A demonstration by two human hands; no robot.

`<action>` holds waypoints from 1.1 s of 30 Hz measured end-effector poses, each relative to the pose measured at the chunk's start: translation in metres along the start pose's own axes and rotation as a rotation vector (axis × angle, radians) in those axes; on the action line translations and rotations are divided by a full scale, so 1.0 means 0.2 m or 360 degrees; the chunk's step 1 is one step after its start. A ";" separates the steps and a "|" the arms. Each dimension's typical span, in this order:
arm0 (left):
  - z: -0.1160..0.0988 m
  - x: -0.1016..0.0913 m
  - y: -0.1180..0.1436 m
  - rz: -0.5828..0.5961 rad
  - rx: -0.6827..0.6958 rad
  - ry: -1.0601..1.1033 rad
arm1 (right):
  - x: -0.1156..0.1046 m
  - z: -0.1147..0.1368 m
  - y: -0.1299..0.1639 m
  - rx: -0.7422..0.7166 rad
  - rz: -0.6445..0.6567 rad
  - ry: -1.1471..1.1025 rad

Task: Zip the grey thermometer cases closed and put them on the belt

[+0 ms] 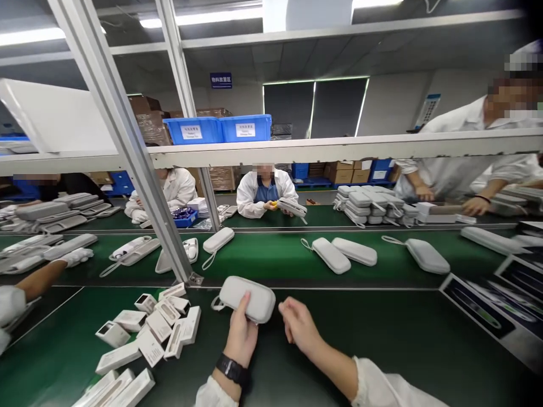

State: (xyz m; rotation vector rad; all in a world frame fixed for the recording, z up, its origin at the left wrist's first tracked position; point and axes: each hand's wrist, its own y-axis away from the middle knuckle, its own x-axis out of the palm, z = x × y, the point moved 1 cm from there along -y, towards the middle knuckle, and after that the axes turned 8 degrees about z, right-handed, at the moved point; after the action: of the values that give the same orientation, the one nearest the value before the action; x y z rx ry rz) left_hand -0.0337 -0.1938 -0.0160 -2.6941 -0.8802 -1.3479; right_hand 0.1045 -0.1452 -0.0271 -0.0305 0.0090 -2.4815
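Gripping a grey zip case (248, 298) from beneath, the left hand (241, 333) is holding it just above the green bench (382, 339). The right hand (299, 325) is hovering beside it, loosely curled, holding nothing. The case is looking zipped shut; small white boxes (148, 333) are lying unpacked at left.

Green conveyor belt (271, 260) carrying closed grey cases (354, 251). Small white boxes (146, 333) scattered on near green table (382, 333), left. Stacked grey cases (369, 204) beyond belt. Seated worker in white coat (263, 192) opposite. Blue bins (218, 129) on shelf behind.
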 end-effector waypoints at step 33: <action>-0.21 -0.17 -0.04 0.0954 -0.0775 -0.1204 | -0.28 0.00 -0.12 -0.1206 0.0370 0.1843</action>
State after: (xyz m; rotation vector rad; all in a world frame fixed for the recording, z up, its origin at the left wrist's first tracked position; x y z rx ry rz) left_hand -0.0843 -0.2132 -0.0160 -3.4482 0.3669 -0.4396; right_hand 0.1339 -0.0913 -0.0277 0.9939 1.3154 -1.8011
